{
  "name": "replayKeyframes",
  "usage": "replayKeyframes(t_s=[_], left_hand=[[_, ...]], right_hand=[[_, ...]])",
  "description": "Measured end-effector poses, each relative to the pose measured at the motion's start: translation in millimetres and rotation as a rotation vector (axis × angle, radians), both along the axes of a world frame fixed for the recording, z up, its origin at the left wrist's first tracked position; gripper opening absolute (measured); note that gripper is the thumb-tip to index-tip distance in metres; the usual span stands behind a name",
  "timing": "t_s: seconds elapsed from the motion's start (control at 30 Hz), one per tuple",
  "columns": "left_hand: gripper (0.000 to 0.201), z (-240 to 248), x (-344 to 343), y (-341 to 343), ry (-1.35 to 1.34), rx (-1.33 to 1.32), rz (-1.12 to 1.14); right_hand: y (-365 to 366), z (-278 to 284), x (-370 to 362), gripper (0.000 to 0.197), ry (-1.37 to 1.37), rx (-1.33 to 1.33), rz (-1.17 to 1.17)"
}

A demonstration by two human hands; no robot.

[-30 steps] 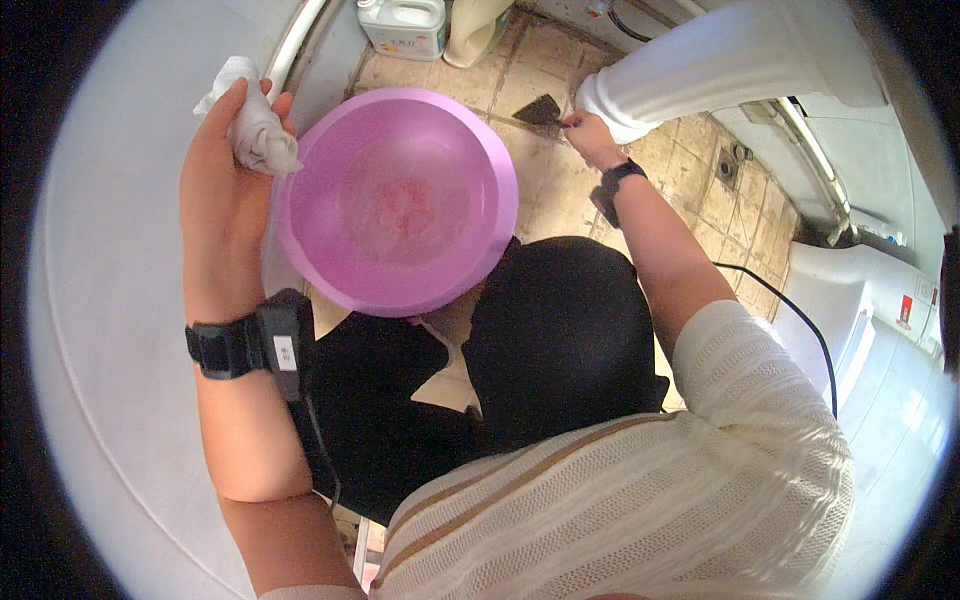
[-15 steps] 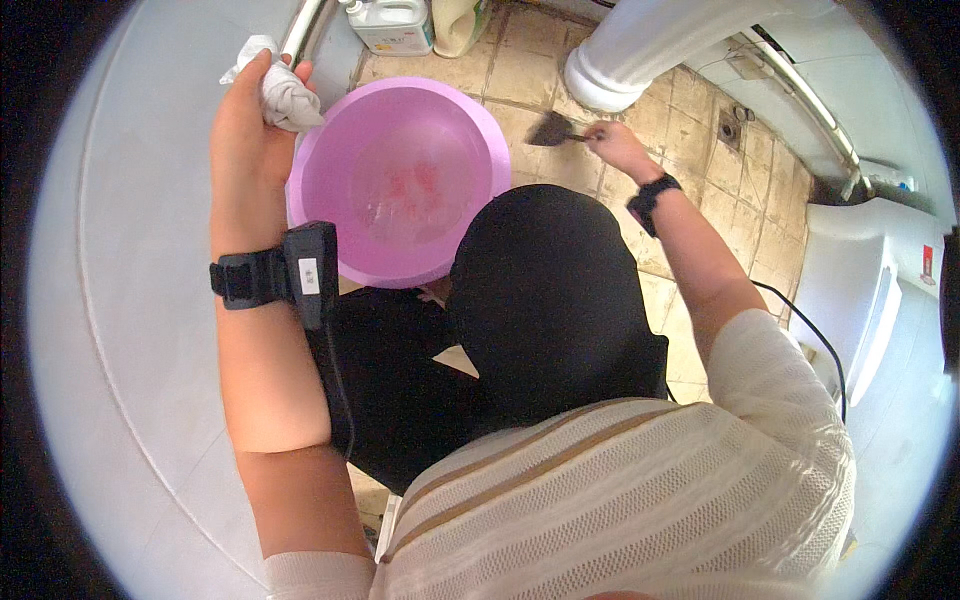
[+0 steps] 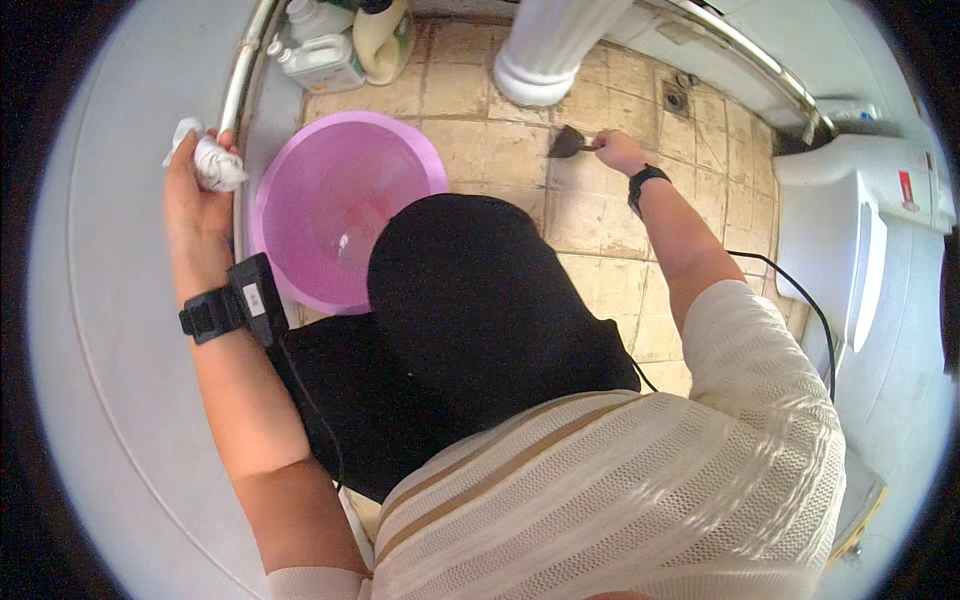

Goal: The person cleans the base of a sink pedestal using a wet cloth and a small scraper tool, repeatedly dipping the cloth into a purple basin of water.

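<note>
1. Head view, far left: my left hand (image 3: pixel 198 205) is curled round a crumpled white cloth (image 3: pixel 218 166), raised by the pale wall; black strap (image 3: pixel 210 316) with a box on that wrist.
2. White pipe (image 3: pixel 240 85) runs up just past my fingers; can't tell if touching.
3. Purple basin (image 3: pixel 263 220) sits right of that hand, reddish patches inside, its near right side hidden by my black-clad knee (image 3: pixel 455 265).
4. Behind the basin: white jug (image 3: pixel 325 64) and cream bottle (image 3: pixel 384 48), side by side.
5. White column (image 3: pixel 536 70) stands on the tiled floor (image 3: pixel 595 225).
6. Dark scraper (image 3: pixel 568 143), flat blade pointing left, near the column's foot; can't tell if the blade meets the tiles.
7. My right hand (image 3: pixel 620 152) is closed on its handle.
8. Floor drain (image 3: pixel 676 99) beyond that hand; white fixture (image 3: pixel 825 215) far right.
</note>
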State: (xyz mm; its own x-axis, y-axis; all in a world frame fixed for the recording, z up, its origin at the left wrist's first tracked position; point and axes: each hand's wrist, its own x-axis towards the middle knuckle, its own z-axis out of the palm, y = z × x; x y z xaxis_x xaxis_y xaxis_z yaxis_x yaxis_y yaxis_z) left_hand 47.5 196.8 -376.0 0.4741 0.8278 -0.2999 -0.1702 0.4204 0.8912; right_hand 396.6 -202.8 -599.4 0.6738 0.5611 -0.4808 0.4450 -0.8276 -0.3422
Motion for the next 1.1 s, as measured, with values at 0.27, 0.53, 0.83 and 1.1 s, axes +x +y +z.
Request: replayKeyframes(t_s=[0.27, 0.53, 0.83, 1.1], left_hand=[[0.023, 8, 28, -20, 0.051, -0.007, 0.034], [0.024, 5, 23, -20, 0.061, -0.017, -0.04], [0.024, 11, 16, -24, 0.073, -0.042, -0.017], [0.025, 17, 21, -25, 0.079, -0.053, -0.011]], right_hand=[[-2, 3, -30, 0.025, 0.106, 0.277, -0.032], [-12, -12, -54, 0.034, 0.102, 0.213, -0.091], [-86, -6, -71, 0.02, -0.135, 0.361, -0.236], [-63, -21, -148, 0.02, 0.024, 0.272, -0.471]])
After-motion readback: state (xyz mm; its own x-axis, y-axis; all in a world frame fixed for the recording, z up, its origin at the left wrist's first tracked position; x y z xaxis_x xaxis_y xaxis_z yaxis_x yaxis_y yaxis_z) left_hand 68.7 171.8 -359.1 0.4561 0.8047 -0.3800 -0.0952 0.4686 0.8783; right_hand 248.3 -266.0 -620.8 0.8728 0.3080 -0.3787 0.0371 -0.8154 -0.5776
